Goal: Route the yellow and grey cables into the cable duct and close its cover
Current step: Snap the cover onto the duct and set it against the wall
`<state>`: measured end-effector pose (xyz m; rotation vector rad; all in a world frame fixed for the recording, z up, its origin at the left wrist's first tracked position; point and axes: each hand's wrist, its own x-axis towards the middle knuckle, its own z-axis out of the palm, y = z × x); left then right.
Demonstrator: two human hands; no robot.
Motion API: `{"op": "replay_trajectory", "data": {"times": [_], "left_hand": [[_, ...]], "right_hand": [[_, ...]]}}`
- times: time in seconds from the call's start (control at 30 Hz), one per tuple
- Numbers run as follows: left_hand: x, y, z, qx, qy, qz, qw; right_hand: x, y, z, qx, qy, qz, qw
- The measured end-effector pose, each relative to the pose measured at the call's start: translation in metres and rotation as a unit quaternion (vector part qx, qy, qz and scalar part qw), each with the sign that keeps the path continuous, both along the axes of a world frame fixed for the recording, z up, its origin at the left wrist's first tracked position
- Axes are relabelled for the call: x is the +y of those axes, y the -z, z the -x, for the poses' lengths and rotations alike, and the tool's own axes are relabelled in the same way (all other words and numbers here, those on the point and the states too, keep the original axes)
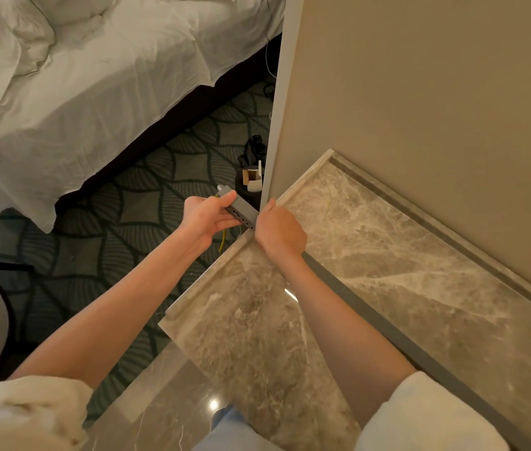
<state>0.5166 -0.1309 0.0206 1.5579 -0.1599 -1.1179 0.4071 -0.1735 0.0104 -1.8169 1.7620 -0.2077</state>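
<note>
A long grey cable duct (384,327) lies diagonally across the marble top (404,242), and its far end (241,211) juts out past the marble's left edge. My left hand (209,216) grips that overhanging slotted end from the left. Just to the right, my right hand (278,231) presses down on the duct at the marble's edge. A yellow cable (223,239) hangs down from the duct end below my left hand. I cannot make out the grey cable.
A bed with white sheets (95,92) fills the upper left over patterned carpet (111,229). A beige wall panel (420,92) rises behind the marble. A small open box (252,179) and a black bundle (254,149) sit on the floor by the wall corner.
</note>
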Motion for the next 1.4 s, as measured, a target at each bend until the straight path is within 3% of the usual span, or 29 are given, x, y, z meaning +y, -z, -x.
{"op": "replay_trajectory", "data": {"times": [0.13, 0.27, 0.5, 0.77, 0.87, 0.93, 0.97, 1.03, 1.1, 1.17, 1.27, 1.4], "left_hand": [[0.002, 0.006, 0.004, 0.023, 0.013, -0.011, 1.000], [0.003, 0.009, 0.002, 0.027, 0.024, -0.005, 0.999], [0.006, 0.012, 0.007, 0.017, 0.019, -0.009, 1.000], [0.006, 0.008, 0.011, 0.041, -0.007, -0.009, 0.999], [0.005, 0.009, 0.016, 0.002, -0.015, -0.018, 1.000], [0.004, 0.009, 0.022, -0.064, -0.012, -0.062, 0.996], [0.004, 0.010, 0.025, -0.136, -0.005, -0.108, 0.985], [0.008, 0.011, 0.033, -0.340, 0.006, -0.167, 0.925], [0.015, 0.008, 0.048, -0.521, 0.031, -0.115, 0.845], [0.021, 0.008, 0.066, -0.621, 0.092, -0.012, 0.778], [0.023, 0.010, 0.099, -0.638, 0.227, 0.117, 0.727], [0.021, 0.009, 0.149, -0.580, 0.388, 0.193, 0.690]], "right_hand": [[0.013, 0.012, 0.001, 0.053, -0.045, 0.166, 0.984], [0.016, 0.016, 0.001, 0.067, -0.041, 0.215, 0.973], [0.022, 0.017, 0.001, 0.076, -0.015, 0.247, 0.966], [0.016, 0.020, 0.007, 0.064, -0.057, 0.200, 0.976], [0.011, 0.016, 0.023, 0.037, -0.129, 0.145, 0.980], [0.015, 0.014, 0.043, 0.049, -0.155, 0.163, 0.973], [0.019, 0.015, 0.056, 0.061, -0.155, 0.178, 0.970], [0.025, 0.018, 0.084, 0.065, -0.137, 0.196, 0.969], [0.033, 0.020, 0.115, 0.089, -0.158, 0.212, 0.960], [0.042, 0.022, 0.150, 0.106, -0.186, 0.221, 0.951], [0.055, 0.020, 0.206, 0.091, -0.164, 0.207, 0.960], [0.074, 0.017, 0.278, 0.109, -0.135, 0.179, 0.969]]}}
